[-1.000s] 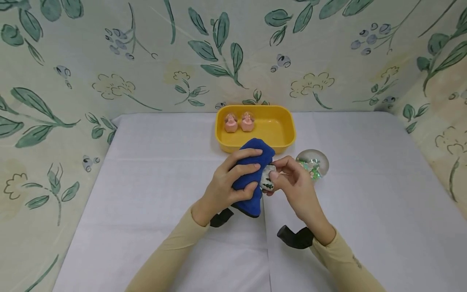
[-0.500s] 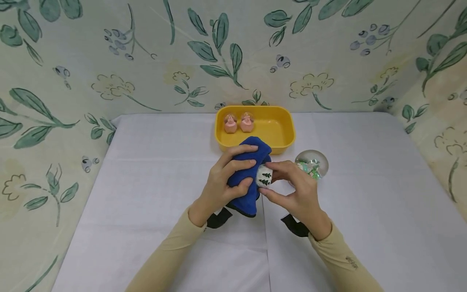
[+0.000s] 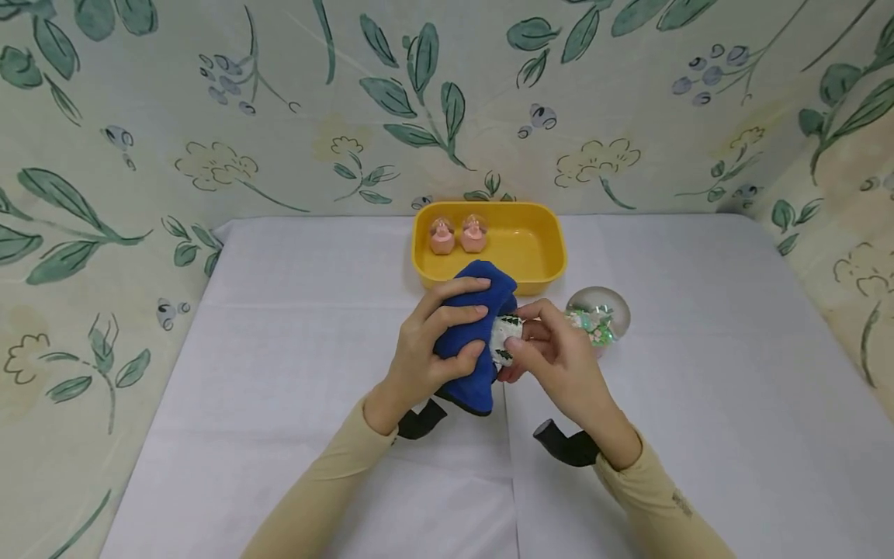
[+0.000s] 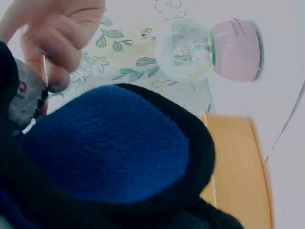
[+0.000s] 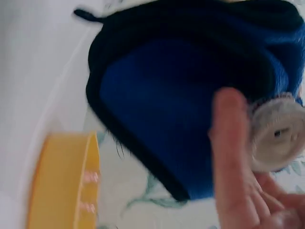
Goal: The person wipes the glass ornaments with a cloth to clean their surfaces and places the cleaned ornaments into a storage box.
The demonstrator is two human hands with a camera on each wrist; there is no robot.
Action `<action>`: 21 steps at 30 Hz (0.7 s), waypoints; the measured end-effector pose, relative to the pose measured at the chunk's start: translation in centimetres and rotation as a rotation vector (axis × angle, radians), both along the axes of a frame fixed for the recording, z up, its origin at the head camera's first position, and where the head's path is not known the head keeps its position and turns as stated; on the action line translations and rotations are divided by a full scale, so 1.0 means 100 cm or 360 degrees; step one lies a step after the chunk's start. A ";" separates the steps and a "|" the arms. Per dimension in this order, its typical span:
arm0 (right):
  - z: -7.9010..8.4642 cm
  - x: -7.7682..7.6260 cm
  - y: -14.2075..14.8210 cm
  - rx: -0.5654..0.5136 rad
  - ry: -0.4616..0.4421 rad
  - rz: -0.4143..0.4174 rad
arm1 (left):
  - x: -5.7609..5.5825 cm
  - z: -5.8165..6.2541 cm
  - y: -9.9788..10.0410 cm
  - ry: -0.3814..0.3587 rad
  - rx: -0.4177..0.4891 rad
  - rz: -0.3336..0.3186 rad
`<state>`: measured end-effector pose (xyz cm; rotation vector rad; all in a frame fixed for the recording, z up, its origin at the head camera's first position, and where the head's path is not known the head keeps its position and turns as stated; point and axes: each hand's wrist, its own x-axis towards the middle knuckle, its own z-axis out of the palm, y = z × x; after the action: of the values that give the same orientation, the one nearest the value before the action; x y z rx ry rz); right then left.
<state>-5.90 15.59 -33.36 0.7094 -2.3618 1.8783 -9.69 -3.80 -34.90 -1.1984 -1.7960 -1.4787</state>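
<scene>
A blue cloth (image 3: 466,334) with a black edge is bunched in my left hand (image 3: 419,357), whose fingers spread over it from the left. Out of its right side pokes the white base (image 3: 504,341) of a small snow globe, painted with dark green trees; the cloth hides its dome. My right hand (image 3: 569,369) pinches this base between thumb and fingers. In the right wrist view the flat underside (image 5: 279,138) of the base shows beside a finger (image 5: 229,143). The left wrist view has the cloth (image 4: 114,143) up close, with the base (image 4: 26,98) at its left edge.
Behind the hands is a yellow tray (image 3: 534,241) holding two small pink snow globes (image 3: 473,235) at its left. A larger snow globe (image 3: 599,310) stands right of the right hand; its pink base (image 4: 237,50) shows in the left wrist view. White cloth (image 3: 279,334) covers the table.
The right fingers shift their grip around the base, and its painted trees have turned. The cloth and left hand have moved slightly left. Tray and larger snow globe stay put.
</scene>
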 end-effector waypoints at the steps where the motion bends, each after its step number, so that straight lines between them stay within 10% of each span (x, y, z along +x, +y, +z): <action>1: 0.000 0.000 0.001 0.0102 0.0109 -0.0003 | 0.000 0.000 0.000 -0.0013 0.0009 0.0015; 6: 0.001 -0.005 0.004 0.0368 0.0667 -0.0041 | -0.002 0.001 -0.002 -0.0047 0.0017 0.0044; 10: -0.002 -0.007 0.004 0.0286 0.0797 -0.0111 | -0.002 0.002 -0.001 -0.0027 -0.0004 -0.0006; 18: -0.001 -0.002 0.003 -0.0247 -0.0244 -0.0004 | -0.002 0.002 0.003 0.0109 -0.0113 -0.0040; 21: 0.002 -0.001 0.003 -0.0109 -0.0320 -0.0006 | -0.001 0.000 0.003 0.0073 -0.0093 -0.0015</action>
<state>-6.04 15.86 -33.15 0.5326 -2.3944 2.1094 -9.78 -3.54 -34.93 -1.2611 -1.8163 -1.4013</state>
